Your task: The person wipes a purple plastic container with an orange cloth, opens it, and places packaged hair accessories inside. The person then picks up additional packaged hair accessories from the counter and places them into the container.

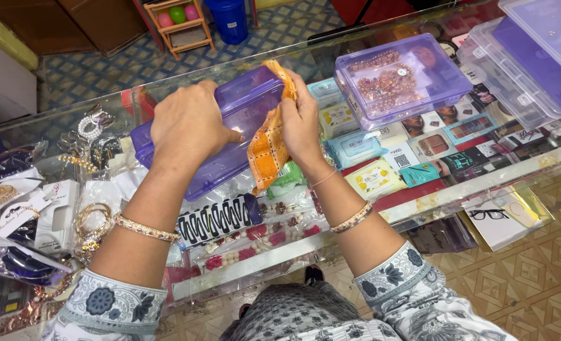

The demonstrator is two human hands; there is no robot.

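A: What does the head view show in the hands?

B: The left hand (189, 129) is clamped over the top of a purple plastic box (230, 136), held above the glass table (419, 196). The right hand (302, 123) grips an orange checked cloth (268, 148) pressed against the box's end.

A: Anything nearby?

B: A second lidded purple box (403, 79) with beaded jewellery sits on the table just to the right; clear boxes (526, 69) are stacked beyond.

My box (230, 136): glossy see-through purple plastic | my cloth (268, 148): soft woven orange check | counter (432, 196): smooth shiny glass | bangles (351, 218): bright metal
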